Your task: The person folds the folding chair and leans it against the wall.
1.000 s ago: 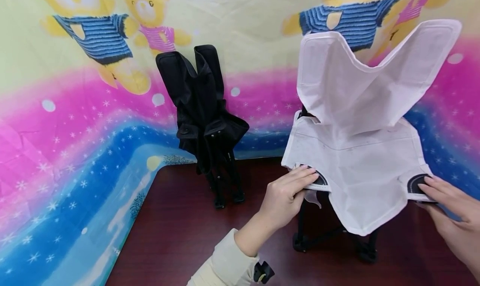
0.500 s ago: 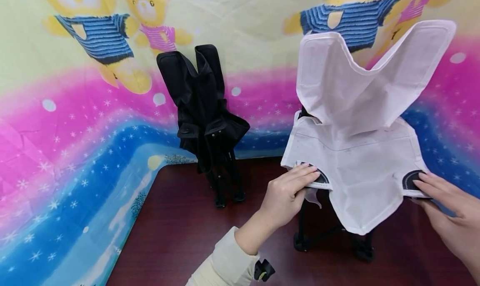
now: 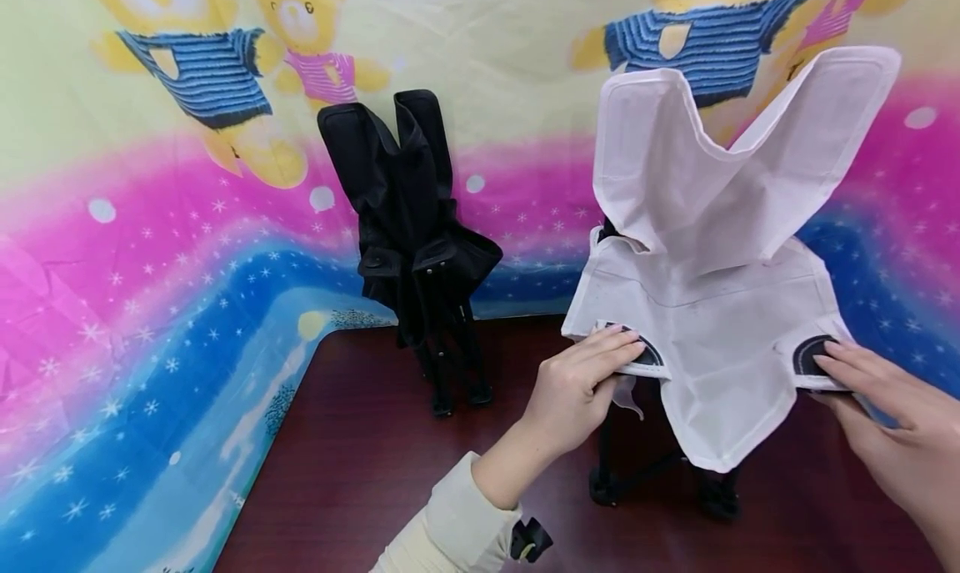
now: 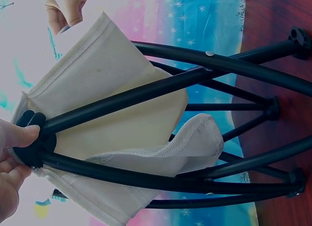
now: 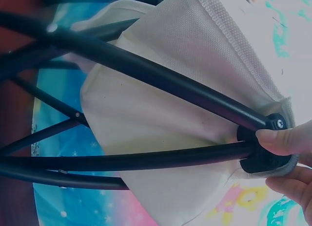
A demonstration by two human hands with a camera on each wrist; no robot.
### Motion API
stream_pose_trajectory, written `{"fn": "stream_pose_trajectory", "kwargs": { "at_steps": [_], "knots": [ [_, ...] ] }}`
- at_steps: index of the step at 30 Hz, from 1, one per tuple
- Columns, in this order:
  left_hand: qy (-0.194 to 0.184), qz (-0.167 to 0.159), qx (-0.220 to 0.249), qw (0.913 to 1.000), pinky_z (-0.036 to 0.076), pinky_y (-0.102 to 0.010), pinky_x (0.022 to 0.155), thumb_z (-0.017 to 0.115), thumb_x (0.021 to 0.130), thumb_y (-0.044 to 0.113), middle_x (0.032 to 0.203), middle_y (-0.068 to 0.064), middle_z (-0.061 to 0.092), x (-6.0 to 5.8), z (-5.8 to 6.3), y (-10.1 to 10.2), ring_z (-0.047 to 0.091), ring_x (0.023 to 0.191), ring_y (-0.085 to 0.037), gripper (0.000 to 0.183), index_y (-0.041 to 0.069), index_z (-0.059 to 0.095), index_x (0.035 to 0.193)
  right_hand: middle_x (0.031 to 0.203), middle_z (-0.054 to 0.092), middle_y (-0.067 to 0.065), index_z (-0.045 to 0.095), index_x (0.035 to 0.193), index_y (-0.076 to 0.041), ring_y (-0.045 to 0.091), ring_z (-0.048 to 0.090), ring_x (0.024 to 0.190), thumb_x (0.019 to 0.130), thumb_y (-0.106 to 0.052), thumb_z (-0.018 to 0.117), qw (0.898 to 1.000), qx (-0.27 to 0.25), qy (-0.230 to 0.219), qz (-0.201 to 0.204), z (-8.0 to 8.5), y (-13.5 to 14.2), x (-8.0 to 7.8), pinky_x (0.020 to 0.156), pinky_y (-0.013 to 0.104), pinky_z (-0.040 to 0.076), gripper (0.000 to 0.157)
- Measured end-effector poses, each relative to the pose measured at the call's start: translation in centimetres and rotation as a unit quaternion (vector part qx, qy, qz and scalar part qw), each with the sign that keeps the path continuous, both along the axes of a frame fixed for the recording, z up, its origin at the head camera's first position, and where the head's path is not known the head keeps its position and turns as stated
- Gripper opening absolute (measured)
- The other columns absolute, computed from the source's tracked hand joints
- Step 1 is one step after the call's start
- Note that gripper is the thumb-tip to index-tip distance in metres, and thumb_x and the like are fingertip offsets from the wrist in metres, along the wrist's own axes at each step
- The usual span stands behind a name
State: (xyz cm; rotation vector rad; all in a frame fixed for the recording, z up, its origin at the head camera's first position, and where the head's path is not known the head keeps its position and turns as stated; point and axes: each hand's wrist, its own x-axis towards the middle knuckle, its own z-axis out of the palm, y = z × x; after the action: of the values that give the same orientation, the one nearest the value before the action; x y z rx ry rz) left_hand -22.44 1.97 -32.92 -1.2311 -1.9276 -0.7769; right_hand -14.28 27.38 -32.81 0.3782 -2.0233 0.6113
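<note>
A white folding chair (image 3: 705,323) stands on the right part of the table, its fabric back rising in two points and its seat sagging in the middle. My left hand (image 3: 573,385) grips the seat's left front corner, fingers over the black corner patch. At the right front corner my right hand (image 3: 892,423) holds on the same way. Under the fabric, the left wrist view shows my thumb pressed to a black plastic joint (image 4: 36,131) where crossed black tubes (image 4: 146,97) meet. My right thumb rests on a matching joint (image 5: 263,158) in the right wrist view.
A black folding chair (image 3: 408,198), folded narrow, stands upright at the back left of the dark red table (image 3: 337,473). Behind both chairs hangs a colourful cloth (image 3: 225,264) with printed bears. The white chair's black feet (image 3: 603,485) are on the tabletop.
My right hand has moved left with its corner of the seat, so the white chair is narrower and its back points stand closer together. My left hand has barely moved.
</note>
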Motion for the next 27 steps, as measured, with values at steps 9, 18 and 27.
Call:
{"fn": "stream_pose_trajectory", "kwargs": {
  "at_steps": [9, 18, 27],
  "knots": [
    [0.001, 0.002, -0.008, 1.0, 0.029, -0.017, 0.094, 0.062, 0.072, -0.004, 0.106, -0.004, 0.06, 0.2, 0.4, 0.2, 0.046, 0.109, -0.008, 0.033, 0.006, 0.064, 0.103, 0.112, 0.046, -0.02, 0.063, 0.096, 0.008, -0.005, 0.042, 0.107, 0.084, -0.047, 0.045, 1.0, 0.002, 0.001, 0.0, 0.4, -0.5, 0.1, 0.092, 0.013, 0.03, 0.06],
    [0.013, 0.014, -0.025, 0.9995, 0.028, -0.018, 0.095, 0.062, 0.073, -0.003, 0.107, -0.003, 0.059, 0.5, 0.9, 0.3, 0.046, 0.109, -0.008, 0.033, 0.006, 0.064, 0.105, 0.107, 0.057, 0.0, 0.065, 0.093, 0.006, 0.002, 0.049, 0.104, 0.082, -0.042, 0.052, 0.998, -0.01, 0.051, 0.033, 0.6, -1.2, -0.2, 0.091, 0.018, 0.034, 0.051],
    [0.009, 0.018, -0.03, 0.9994, 0.028, -0.018, 0.095, 0.063, 0.074, -0.001, 0.107, -0.003, 0.06, 0.7, 1.2, 0.3, 0.047, 0.109, -0.009, 0.032, 0.007, 0.064, 0.105, 0.109, 0.051, -0.015, 0.066, 0.09, 0.006, -0.005, 0.046, 0.103, 0.084, -0.042, 0.051, 0.997, 0.011, 0.077, 0.018, 1.4, -2.1, -0.4, 0.091, 0.015, 0.033, 0.05]
  ]
}}
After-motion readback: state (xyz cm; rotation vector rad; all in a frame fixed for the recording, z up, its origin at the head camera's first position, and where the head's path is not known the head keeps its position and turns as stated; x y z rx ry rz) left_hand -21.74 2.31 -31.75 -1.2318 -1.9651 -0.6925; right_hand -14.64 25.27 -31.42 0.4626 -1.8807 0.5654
